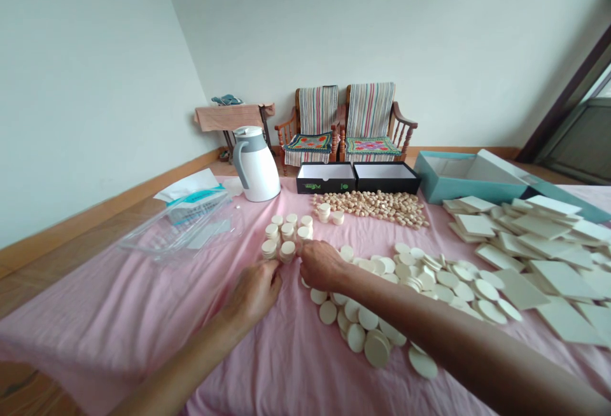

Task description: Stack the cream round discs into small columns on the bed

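Observation:
Small stacks of round pale wooden discs (287,233) stand close together in rows on the pink cloth (229,346). At their near side is my left hand (258,292), fingers curled in, fingertips by the front stacks. My right hand (322,266) is closed at the right side of the same stacks; whatever its fingers hold is hidden. Beneath and beyond my right forearm spreads a loose pile of larger round discs (356,336). Two short disc stacks (324,212) stand apart, farther back.
Many small wooden pieces (372,206) lie before two black boxes (326,179). At right are square wooden tiles (544,238) and a blue box (470,174). A white jug (260,171) and clear plastic packaging (186,225) sit left. Two chairs (367,117) stand behind.

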`<action>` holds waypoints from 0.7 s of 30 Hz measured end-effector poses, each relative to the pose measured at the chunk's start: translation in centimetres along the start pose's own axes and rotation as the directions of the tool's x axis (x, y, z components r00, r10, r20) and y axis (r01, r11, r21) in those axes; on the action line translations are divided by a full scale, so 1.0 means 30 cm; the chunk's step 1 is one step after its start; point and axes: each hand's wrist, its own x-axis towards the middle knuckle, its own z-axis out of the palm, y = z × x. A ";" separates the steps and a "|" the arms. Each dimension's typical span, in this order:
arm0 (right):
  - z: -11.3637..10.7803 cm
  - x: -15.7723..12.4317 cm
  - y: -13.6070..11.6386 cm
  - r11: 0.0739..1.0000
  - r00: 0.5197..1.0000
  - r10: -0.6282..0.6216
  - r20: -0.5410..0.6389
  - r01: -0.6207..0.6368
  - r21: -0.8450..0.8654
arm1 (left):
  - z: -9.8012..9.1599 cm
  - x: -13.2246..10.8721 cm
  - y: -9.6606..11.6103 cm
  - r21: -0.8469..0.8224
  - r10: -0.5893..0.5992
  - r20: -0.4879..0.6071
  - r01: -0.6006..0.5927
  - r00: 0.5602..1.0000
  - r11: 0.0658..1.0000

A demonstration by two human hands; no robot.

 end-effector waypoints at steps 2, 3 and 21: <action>-0.001 0.002 -0.004 1.000 1.000 0.012 0.016 -0.012 -0.001 | 0.004 0.002 -0.003 -0.003 0.005 -0.007 -0.005 1.000 1.000; -0.001 0.003 -0.006 1.000 1.000 0.016 0.023 -0.016 0.001 | 0.006 0.003 -0.005 -0.004 0.011 -0.009 -0.011 1.000 1.000; -0.034 -0.002 -0.022 0.997 0.997 0.024 -0.075 -0.018 0.071 | -0.024 -0.013 -0.008 -0.034 -0.002 -0.068 0.000 0.998 0.999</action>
